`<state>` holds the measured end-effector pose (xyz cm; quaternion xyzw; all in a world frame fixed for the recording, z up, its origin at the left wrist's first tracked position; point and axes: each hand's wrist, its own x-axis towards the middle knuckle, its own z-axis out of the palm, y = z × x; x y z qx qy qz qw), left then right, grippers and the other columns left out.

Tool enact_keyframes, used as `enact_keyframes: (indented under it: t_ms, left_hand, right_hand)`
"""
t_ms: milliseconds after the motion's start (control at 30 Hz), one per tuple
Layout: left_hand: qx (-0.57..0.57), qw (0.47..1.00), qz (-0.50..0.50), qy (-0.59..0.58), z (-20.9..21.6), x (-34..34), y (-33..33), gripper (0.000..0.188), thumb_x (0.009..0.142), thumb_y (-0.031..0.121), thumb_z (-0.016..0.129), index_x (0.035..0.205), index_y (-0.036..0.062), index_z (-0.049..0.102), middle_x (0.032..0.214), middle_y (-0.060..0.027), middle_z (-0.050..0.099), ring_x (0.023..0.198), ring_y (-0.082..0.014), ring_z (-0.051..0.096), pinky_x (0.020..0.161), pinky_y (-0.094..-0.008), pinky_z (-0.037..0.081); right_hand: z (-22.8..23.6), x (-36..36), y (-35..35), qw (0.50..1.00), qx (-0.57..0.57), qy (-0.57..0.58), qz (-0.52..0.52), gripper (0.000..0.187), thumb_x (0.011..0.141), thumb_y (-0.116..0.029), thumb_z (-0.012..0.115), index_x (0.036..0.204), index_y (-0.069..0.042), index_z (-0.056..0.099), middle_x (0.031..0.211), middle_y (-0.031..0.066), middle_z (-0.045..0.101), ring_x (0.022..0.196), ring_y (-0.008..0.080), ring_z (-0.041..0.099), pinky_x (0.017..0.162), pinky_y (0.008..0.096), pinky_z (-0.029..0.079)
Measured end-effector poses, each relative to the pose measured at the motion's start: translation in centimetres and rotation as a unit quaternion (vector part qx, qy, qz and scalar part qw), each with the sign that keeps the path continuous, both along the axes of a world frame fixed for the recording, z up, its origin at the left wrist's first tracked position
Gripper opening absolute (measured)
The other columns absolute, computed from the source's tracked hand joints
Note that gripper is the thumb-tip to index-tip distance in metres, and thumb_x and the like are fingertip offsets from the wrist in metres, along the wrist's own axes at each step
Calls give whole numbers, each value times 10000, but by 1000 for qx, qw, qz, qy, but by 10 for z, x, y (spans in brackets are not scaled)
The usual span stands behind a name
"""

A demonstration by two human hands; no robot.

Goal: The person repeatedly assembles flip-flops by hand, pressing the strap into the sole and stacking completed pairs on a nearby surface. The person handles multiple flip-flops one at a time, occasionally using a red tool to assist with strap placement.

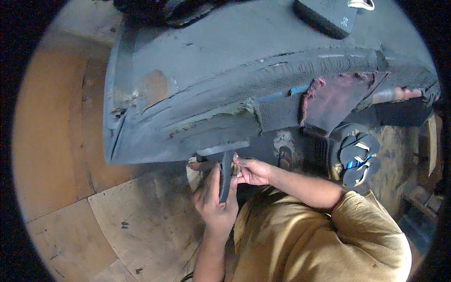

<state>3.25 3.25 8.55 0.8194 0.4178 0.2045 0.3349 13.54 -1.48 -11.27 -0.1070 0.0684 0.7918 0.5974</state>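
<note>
My left hand (213, 199) grips a dark flat rubber sole piece (226, 176) held on edge, just under the front edge of a large worn grey foam-covered work surface (197, 80). My right hand (251, 170) pinches the same piece from the right near its top. The upper end of the piece meets a grey slab (221, 148) at the surface's lower edge. Both forearms come up from my tan shirt (300, 235).
A stack of dark flip-flops (358, 157) with white and blue straps lies to the right on the floor. Another dark sole (329, 16) rests on the surface's far side. Brown board flooring (94, 211) spreads to the left. Torn pink foam (329, 98) shows at the right.
</note>
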Motion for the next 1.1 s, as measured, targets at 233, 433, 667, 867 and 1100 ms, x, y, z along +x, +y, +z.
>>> enact_keyframes:
  t_ms: [233, 433, 667, 867, 1100]
  left_hand:
    - [-168, 986, 7, -21, -33, 48, 16, 297, 945, 182, 670, 1153, -30, 665, 965, -92, 716, 861, -126, 623, 843, -283, 494]
    - [-324, 885, 178, -284, -30, 16, -13, 274, 968, 82, 614, 1186, -84, 619, 1115, -112, 670, 1015, -158, 614, 934, -294, 469]
    - [-239, 868, 248, -358, -15, -11, -37, 334, 942, 152, 659, 1218, -19, 577, 1135, -119, 647, 994, -224, 628, 875, -352, 517]
    - [-159, 930, 216, -251, 10, -76, -62, 418, 924, 157, 680, 1240, -58, 509, 1131, -88, 584, 1058, -161, 538, 950, -312, 423]
    - [-8, 994, 14, -111, 34, -48, -47, 447, 919, 105, 651, 1312, -63, 521, 1077, -234, 678, 985, -281, 694, 838, -377, 534]
  right_hand:
    - [20, 37, -62, 979, -201, -43, -13, 467, 940, -446, 632, 1191, -65, 530, 1146, 200, 645, 1076, 314, 652, 990, 437, 526]
    - [70, 84, -51, 942, -235, -232, 64, 515, 894, -407, 711, 1193, -17, 556, 1031, 172, 683, 883, 275, 715, 773, 346, 623]
    - [135, 88, -23, 927, -193, -308, 98, 367, 924, -274, 698, 1112, 10, 561, 913, 170, 696, 766, 265, 735, 672, 337, 647]
    - [154, 38, -33, 932, -157, -326, -22, 1044, 848, -126, 771, 1503, -109, -41, 1106, 170, 622, 795, 287, 721, 727, 432, 637]
    - [106, 39, -26, 962, -131, -239, -3, 932, 950, -42, 617, 1556, -171, -79, 1063, 103, 644, 936, 242, 689, 850, 433, 595]
